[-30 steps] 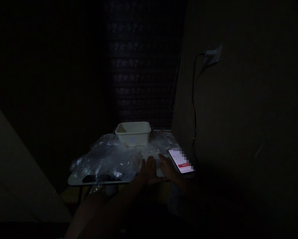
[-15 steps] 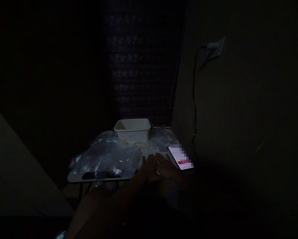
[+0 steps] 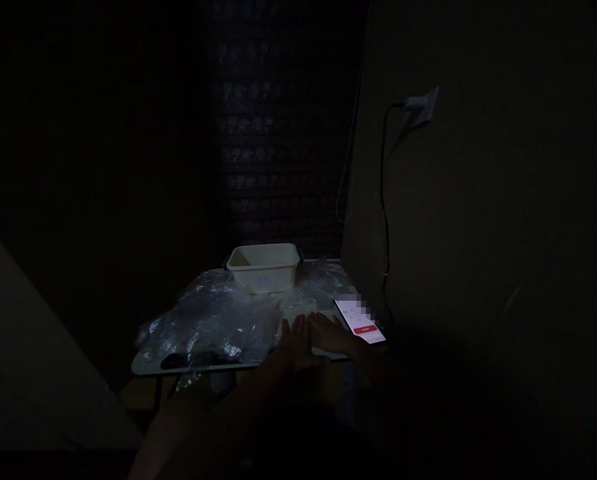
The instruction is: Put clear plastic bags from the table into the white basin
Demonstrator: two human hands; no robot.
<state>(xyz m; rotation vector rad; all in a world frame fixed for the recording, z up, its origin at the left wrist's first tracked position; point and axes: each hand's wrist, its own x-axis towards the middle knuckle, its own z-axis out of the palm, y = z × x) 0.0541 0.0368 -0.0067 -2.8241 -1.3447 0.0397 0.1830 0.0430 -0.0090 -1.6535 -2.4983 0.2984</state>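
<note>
Though hard to make out in near-darkness, a dark slatted blind at the far side, and nearer, a small table. Across its left and far parts, crumpled clear plastic, loosely spread. Amid that, towards the far side, a white tub, upright, with dark grips at both ends. At the near side, right of centre, a pale flat patch, partly covered; cannot tell in this gloom between sheet, film and bare tabletop. Over it, left hand and right hand side by side, laid out flat with palms down and fingers stretched, apparently grasping nothing, fingertips close together. To press or smooth well, by best guess, keep both palms level, bear down evenly, work outward from the middle and avoid nudging the phone, lying just right of the right hand. On its lit screen, blocked out at the right, a red bar with wording too small to read, and digits too faint to trust. On the tub's near wall, a small bluish mark, equally illegible; no brand readable.
</note>
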